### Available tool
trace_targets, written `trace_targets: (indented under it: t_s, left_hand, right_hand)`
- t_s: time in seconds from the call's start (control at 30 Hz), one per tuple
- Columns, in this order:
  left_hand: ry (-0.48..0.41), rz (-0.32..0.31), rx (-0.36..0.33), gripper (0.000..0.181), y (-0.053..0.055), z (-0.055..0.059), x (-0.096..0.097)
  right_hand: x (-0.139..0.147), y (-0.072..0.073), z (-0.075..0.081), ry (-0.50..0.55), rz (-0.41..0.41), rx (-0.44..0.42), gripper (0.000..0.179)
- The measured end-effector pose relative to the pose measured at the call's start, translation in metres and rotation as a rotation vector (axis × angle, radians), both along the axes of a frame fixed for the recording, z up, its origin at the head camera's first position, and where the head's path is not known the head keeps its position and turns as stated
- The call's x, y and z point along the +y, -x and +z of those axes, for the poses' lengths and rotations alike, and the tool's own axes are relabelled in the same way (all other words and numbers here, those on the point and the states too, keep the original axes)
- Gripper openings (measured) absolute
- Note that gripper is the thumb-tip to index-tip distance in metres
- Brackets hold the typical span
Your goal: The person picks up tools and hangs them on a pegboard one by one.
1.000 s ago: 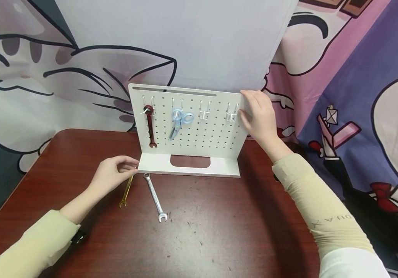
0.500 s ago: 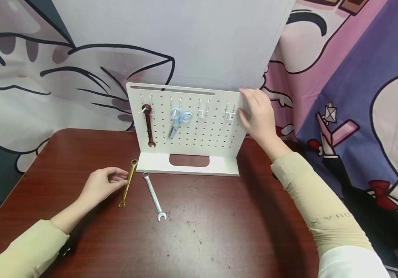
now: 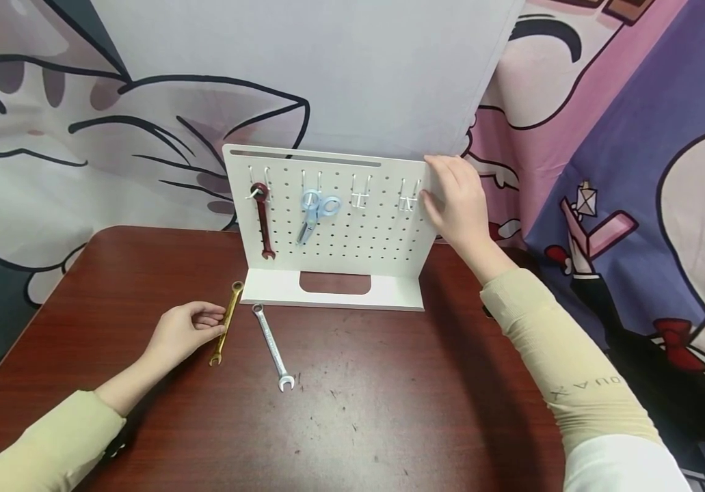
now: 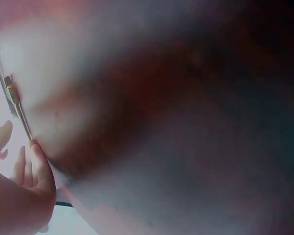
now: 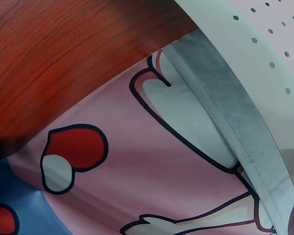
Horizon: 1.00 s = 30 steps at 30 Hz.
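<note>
Left hand (image 3: 180, 335): fingertips at the shaft of the slim gold metal combination wrench (image 3: 231, 309). Grip reads as not closed: in the left wrist view a finger touches the shaft while the thumb stands apart from it. Risk: contact mostly on one side, so a nudge could push the wrench toward the stand instead of lifting it; a light pinch on smooth metal could also let it pivot.

Wrench lies on the reddish-brown wood-grain desk (image 3: 389, 383), ring end just beside the front left corner of the white perforated pegboard stand (image 3: 364, 229). A swing inward could catch that corner.

Right hand (image 3: 459, 201) grasps the stand by its upper right corner, thumb on the front face. Holding at one corner only: an uneven pull could twist or tip it, and the desk's far edge is close behind.

Silver metal combination wrench (image 3: 273, 346) lies by the base's front edge, near enough to get knocked.

Dark red metal combination wrench (image 3: 264, 222) and pale blue-handled scissors (image 3: 313, 215) hang on the panel; a jolt could shake either off.
</note>
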<state>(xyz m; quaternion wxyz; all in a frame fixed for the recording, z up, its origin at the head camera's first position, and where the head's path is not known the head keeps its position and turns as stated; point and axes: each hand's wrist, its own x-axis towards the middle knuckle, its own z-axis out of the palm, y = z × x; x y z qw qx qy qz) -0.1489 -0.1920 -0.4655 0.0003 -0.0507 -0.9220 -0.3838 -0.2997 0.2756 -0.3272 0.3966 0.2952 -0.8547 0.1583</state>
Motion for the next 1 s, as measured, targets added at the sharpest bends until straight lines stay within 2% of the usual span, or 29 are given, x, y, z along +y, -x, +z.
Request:
trace_targets:
  t_s: [0.2, 0.47, 0.77, 1.0]
  left_hand:
    - [0.005, 0.021, 0.029, 0.037, 0.0006, -0.0045, 0.0063]
    - [0.058, 0.05, 0.067, 0.038, -0.0001, -0.0064, 0.0098]
    - [0.088, 0.085, 0.093, 0.029, -0.0013, -0.0051, 0.0105]
    - [0.004, 0.158, 0.003, 0.03, -0.0005, -0.0035, 0.0097]
  right_hand:
    - [0.0005, 0.0004, 0.0003, 0.007, -0.006, -0.001, 0.049]
    - [-0.0012, 0.0004, -0.0007, 0.011, 0.007, 0.016, 0.05]
    - [-0.0016, 0.0014, -0.0018, 0.013, 0.005, 0.005, 0.05]
    - [-0.0007, 0.0001, -0.0012, 0.014, 0.0, -0.001, 0.05]
